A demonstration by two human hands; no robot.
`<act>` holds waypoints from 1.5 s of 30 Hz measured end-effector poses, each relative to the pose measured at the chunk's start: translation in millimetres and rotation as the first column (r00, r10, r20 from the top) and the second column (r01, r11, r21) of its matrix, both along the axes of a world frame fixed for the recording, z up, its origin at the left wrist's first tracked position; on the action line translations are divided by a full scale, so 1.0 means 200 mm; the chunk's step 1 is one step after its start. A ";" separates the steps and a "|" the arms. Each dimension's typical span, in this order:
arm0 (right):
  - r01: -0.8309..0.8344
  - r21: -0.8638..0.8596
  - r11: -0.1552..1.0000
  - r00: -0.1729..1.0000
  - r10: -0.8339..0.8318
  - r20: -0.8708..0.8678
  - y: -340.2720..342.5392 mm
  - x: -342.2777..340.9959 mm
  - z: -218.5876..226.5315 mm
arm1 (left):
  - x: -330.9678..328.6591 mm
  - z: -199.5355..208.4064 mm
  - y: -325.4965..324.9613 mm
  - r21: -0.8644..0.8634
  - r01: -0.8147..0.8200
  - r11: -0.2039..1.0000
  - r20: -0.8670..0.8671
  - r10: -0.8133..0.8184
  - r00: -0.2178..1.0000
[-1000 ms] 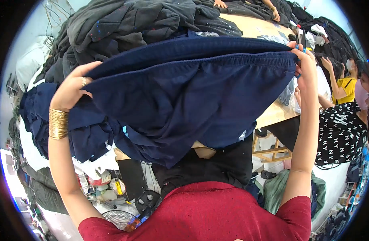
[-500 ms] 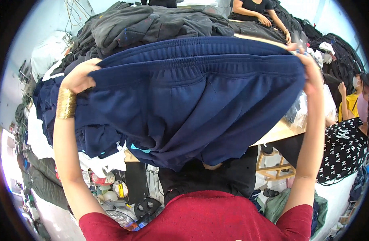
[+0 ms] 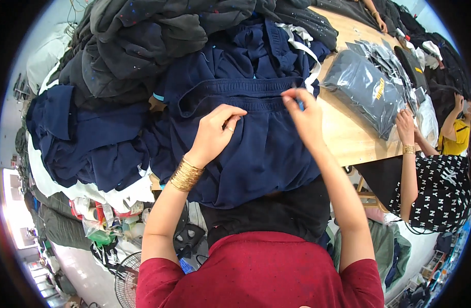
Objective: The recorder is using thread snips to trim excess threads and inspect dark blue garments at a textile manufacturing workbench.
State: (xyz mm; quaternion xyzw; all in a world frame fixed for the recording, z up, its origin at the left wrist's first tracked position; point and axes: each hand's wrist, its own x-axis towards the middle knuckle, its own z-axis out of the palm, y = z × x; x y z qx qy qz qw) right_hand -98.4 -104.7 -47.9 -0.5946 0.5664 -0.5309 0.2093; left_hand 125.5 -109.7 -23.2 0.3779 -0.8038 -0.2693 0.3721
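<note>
A pair of navy elastic-waist pants lies spread in front of me, its waistband away from me and its lower part hanging toward my lap. My left hand is over the waistband's near edge, thumb and fingers drawn together in a pinch; whatever is between them is too small to see. At the waistband's right end is my right hand, slightly blurred, with fingers bent together. A small blue thing shows at its fingers, and I cannot make out what it is. More navy garments lie just beyond the pants.
Dark grey garments are heaped at the back left, with a navy pile below. Clear-bagged dark clothing lies on the wooden table at right. A co-worker's hand touches that bag. A fan stands lower left.
The pants have come down from being held up and stretched between both hands, and now lie flat. My hands have let go of the waistband's ends and moved inward, closer together.
</note>
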 end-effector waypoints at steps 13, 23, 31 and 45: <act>-0.105 0.163 0.981 0.972 0.067 0.225 0.11 0.17 -0.28 | -0.03 -0.18 -0.15 -0.288 -0.108 0.951 0.257 0.185 0.948; -0.144 0.229 0.963 0.980 0.107 0.165 0.19 0.06 -0.07 | 0.05 0.07 -0.03 0.340 -0.065 0.938 -0.173 0.130 0.976; -0.031 0.202 0.979 0.865 0.127 -0.485 0.20 0.05 0.24 | 0.08 0.11 -0.09 0.479 0.049 0.877 -0.194 0.051 0.980; -0.073 0.085 0.994 0.763 0.111 -0.637 0.13 0.15 0.26 | 0.05 0.11 -0.08 0.651 0.164 0.742 -0.387 0.138 0.912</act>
